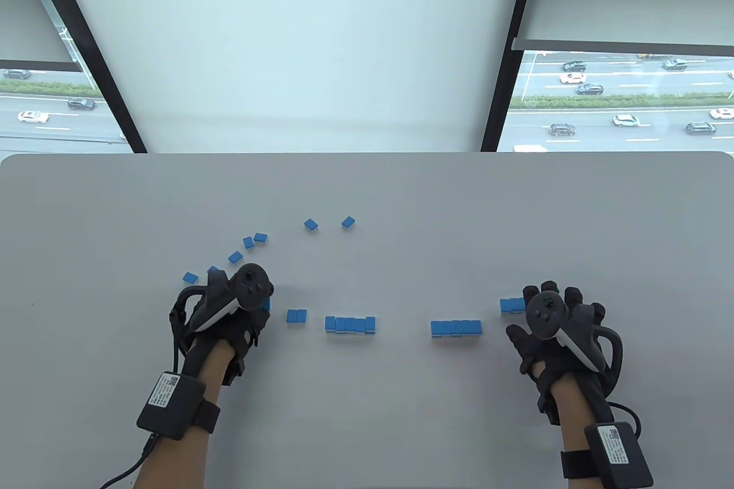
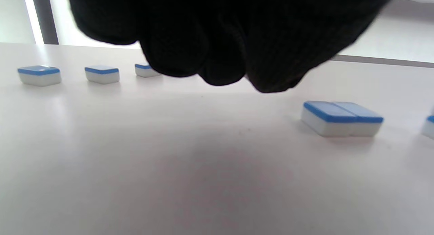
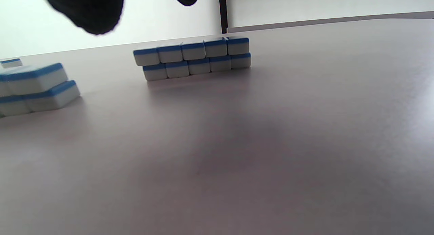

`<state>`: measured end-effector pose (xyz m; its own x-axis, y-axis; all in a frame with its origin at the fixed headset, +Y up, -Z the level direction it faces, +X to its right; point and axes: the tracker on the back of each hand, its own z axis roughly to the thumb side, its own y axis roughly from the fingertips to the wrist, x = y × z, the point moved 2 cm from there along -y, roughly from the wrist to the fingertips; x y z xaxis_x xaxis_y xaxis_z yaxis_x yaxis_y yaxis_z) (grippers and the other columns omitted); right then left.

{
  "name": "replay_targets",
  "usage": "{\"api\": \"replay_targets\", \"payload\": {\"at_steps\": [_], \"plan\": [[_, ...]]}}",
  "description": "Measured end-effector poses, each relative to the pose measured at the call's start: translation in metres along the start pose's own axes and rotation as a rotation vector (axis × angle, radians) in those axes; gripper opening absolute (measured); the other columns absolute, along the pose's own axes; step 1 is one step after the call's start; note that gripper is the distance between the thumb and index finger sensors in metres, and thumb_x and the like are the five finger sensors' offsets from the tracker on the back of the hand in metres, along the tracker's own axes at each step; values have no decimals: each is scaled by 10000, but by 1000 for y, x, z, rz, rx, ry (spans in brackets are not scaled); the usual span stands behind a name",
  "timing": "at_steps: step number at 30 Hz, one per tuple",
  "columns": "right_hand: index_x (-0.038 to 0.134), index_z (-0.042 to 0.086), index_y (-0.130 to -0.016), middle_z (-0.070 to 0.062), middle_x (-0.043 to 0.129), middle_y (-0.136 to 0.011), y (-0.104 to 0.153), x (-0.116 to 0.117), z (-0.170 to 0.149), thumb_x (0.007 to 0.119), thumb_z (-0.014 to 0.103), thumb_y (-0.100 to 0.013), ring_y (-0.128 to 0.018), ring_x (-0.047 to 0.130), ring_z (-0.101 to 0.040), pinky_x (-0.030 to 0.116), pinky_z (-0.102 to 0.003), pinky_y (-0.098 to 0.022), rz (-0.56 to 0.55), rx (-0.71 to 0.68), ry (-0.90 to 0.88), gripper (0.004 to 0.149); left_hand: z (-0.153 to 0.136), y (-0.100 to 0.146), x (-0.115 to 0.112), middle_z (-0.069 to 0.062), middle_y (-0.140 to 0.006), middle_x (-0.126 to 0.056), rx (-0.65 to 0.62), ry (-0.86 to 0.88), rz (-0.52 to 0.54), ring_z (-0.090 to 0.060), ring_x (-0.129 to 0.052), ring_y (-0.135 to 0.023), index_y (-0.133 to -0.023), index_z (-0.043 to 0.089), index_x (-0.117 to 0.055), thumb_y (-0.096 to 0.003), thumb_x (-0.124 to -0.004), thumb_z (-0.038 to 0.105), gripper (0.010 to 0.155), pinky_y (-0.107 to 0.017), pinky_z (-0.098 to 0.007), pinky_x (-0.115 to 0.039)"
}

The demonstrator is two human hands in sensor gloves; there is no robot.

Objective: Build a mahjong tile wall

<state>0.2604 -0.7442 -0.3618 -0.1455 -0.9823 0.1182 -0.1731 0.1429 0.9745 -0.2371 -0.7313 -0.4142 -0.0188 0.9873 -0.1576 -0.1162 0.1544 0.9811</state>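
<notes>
A: Where are the mahjong tiles?

B: Small blue-topped tiles sit on the grey counter point(image 1: 401, 196). A 2-layer block point(image 1: 350, 324) lies centre, another block point(image 1: 456, 328) to its right, a pair of tiles point(image 1: 296, 315) to its left, and loose tiles point(image 1: 311, 225) lie farther back.

A: How will they handle?

B: Likely hard, smooth and light; pinch the short sides.

A: And the hands?

B: The left hand point(image 1: 229, 311) hovers palm down, fingers curled; whether it holds a tile, I cannot tell. The right hand point(image 1: 553, 323) is spread flat, empty, beside a far-right stack point(image 1: 512, 305).
</notes>
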Motion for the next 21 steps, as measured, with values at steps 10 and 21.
{"api": "replay_targets", "payload": {"at_steps": [10, 21], "plan": [[351, 330, -1059, 14, 231, -1144, 1, 0, 0, 697, 604, -413, -1018, 169, -402, 116, -645, -650, -2, 2, -1, 782, 10, -5, -16, 48, -823, -924, -31, -22, -46, -214, -925, -659, -932, 270, -778, -392, -921, 404, 575, -573, -511, -770], [351, 330, -1059, 15, 231, -1144, 1, 0, 0, 698, 604, -412, -1018, 169, -401, 115, -645, -650, -4, 0, 6, 783, 10, -6, -20, 61, -841, -897, -40, 23, -59, -210, -906, -676, -935, 328, -787, -393, -917, 418, 565, -584, -512, -757]]}}
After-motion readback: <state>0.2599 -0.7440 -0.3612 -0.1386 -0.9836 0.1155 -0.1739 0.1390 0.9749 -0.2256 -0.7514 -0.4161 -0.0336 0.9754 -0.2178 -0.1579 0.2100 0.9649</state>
